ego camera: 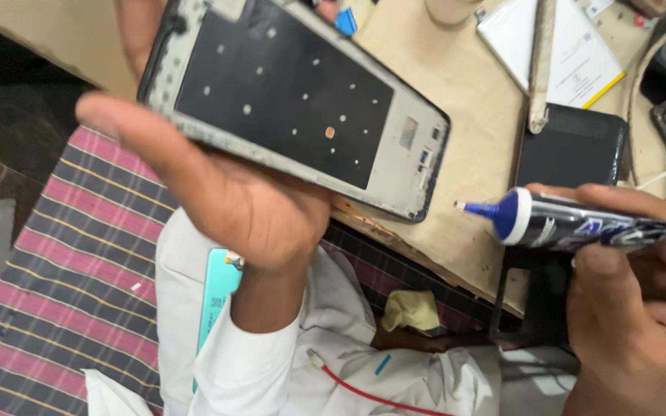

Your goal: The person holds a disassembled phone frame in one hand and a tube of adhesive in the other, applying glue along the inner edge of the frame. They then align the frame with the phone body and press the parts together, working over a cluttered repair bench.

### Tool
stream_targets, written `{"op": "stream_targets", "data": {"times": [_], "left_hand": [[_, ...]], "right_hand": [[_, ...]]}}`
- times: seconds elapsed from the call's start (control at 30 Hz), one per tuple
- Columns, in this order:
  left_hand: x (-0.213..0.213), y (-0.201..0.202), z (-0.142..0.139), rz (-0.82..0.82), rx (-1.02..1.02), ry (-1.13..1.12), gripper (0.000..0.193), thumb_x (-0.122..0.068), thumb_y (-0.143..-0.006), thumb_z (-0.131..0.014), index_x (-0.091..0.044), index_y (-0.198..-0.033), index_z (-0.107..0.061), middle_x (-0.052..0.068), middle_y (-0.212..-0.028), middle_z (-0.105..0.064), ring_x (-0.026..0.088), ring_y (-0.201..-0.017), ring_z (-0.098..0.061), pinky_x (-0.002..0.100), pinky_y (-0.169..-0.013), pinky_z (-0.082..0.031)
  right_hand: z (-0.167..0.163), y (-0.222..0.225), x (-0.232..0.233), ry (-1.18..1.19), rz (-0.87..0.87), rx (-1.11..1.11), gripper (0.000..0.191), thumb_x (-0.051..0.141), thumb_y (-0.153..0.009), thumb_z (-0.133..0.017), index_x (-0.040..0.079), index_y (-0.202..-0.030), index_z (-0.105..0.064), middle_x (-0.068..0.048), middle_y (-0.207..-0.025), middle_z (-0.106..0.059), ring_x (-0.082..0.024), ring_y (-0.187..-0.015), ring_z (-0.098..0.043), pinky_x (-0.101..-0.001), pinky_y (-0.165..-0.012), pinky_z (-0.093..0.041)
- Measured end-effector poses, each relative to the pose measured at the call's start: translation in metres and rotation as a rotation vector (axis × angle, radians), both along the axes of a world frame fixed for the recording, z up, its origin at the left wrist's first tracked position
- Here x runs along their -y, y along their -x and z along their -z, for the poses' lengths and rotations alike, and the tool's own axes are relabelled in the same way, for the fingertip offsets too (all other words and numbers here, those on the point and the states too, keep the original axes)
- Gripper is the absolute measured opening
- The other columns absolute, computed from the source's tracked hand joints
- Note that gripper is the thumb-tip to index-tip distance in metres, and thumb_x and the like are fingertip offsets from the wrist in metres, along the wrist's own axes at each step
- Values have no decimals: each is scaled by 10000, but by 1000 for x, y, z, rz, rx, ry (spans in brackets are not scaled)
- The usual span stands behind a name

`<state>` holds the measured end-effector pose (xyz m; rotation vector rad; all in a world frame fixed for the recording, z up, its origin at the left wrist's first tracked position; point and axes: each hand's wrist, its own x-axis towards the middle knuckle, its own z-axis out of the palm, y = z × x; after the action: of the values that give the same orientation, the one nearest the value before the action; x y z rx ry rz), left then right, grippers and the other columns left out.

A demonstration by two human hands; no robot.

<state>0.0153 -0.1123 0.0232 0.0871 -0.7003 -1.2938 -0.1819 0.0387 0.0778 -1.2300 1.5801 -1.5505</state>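
Left grip cradles the phone frame; right grip squeezes the glue tube just beside it.

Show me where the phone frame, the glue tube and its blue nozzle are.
phone frame [287, 92]: head view, its dark inner panel.
glue tube [587, 225]: head view, its body.
blue nozzle [495, 210]: head view, its taper.

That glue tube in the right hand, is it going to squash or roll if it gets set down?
The glue tube looks soft-walled, so it probably dents under the right hand. Being round, it may roll on the table. Its thin blue nozzle seems easy to bend.
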Motion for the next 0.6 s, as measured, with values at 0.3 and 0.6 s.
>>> {"op": "stream_targets", "data": {"times": [0.3,0.6], "left_hand": [[-22,-47,-21,-472,691,158,1252,-682,-768,-790,-64,-1621,-114,267,-1470,-561,289,-1270,-642,340,-1077,-585],[-92,-56,5,-496,776,52,1175,-504,-807,-887,-201,-1637,-112,262,-1508,-517,305,-1408,-610,443,-1165,-595]], "right_hand": [[-20,-9,24,-164,501,21,315,158,-1086,-506,62,-1385,-519,-23,-976,-651,-76,-590,-463,-223,-484,-339],[-9,-59,0,165,242,563,230,70,-1067,-573,-59,-1257,-559,-201,-1162,-664,-330,-1093,-713,-504,-1004,-583]]}}
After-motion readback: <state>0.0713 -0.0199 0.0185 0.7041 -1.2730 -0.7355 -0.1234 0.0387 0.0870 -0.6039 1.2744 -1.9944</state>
